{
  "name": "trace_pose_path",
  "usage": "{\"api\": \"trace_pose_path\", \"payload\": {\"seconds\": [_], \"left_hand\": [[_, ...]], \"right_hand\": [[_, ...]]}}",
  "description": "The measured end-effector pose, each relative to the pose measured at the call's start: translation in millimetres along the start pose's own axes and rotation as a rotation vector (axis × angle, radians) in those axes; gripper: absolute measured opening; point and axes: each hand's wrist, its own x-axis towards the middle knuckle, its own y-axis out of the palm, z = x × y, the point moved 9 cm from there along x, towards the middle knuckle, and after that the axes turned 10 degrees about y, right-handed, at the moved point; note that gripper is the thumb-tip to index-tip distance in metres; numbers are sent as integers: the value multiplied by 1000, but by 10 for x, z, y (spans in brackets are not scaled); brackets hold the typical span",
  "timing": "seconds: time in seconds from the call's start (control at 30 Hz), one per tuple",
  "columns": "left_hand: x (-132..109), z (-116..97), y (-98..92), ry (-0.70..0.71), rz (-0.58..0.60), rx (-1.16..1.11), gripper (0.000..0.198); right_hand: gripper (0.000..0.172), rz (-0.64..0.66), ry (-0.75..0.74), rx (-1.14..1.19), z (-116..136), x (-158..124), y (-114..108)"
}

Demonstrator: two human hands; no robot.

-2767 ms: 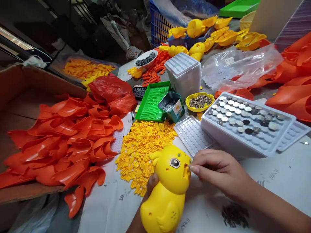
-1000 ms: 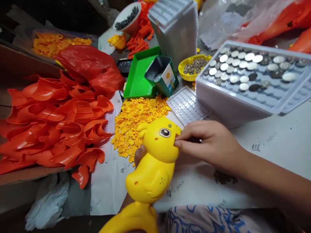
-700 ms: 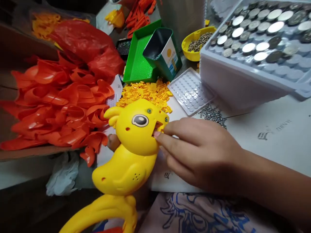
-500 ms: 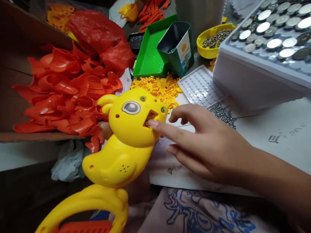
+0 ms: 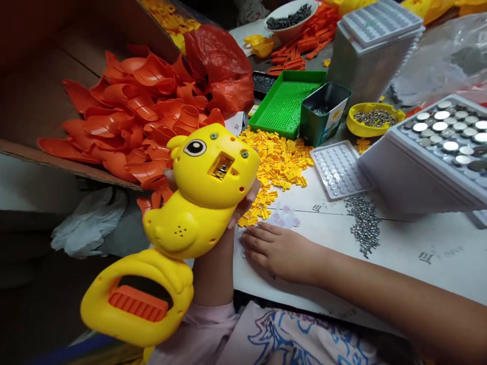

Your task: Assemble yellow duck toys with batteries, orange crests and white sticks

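Note:
A yellow duck-shaped toy (image 5: 194, 218) with a ring handle is held up, tilted, in my left hand (image 5: 247, 203), which wraps it from behind; only some fingers show at its edge. The toy's head has a round eye sticker, a square opening with metal parts inside, and screw holes. An orange ribbed piece (image 5: 138, 303) sits in the handle. My right hand (image 5: 279, 249) lies low on the white tabletop, fingers stretched to the left, just below a pile of small yellow plastic clips (image 5: 285, 159). Stickers (image 5: 285, 216) lie beside its fingers.
At left, a cardboard box (image 5: 23, 157) holds orange shell parts (image 5: 133, 111). Behind stand a green tray (image 5: 291, 96), a dark green bin (image 5: 323, 119) and a yellow dish of screws (image 5: 375, 117). Loose screws (image 5: 363, 223) and stacked trays of coin-like discs (image 5: 449, 132) are at right.
My right hand has left the opening in the toy's head and dropped to the tabletop. The toy has turned slightly, showing the opening and whole handle. The view has shifted.

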Motion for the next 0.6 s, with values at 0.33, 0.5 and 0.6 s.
{"api": "trace_pose_path", "payload": {"seconds": [0.33, 0.5, 0.6], "left_hand": [[30, 111, 356, -123, 320, -120, 79], [44, 106, 166, -122, 162, -91, 85], [33, 91, 67, -95, 70, -58, 86]], "right_hand": [[22, 67, 97, -29, -251, -110, -108], [22, -82, 160, -101, -331, -204, -342], [29, -76, 561, -204, -818, -286, -535]]}}
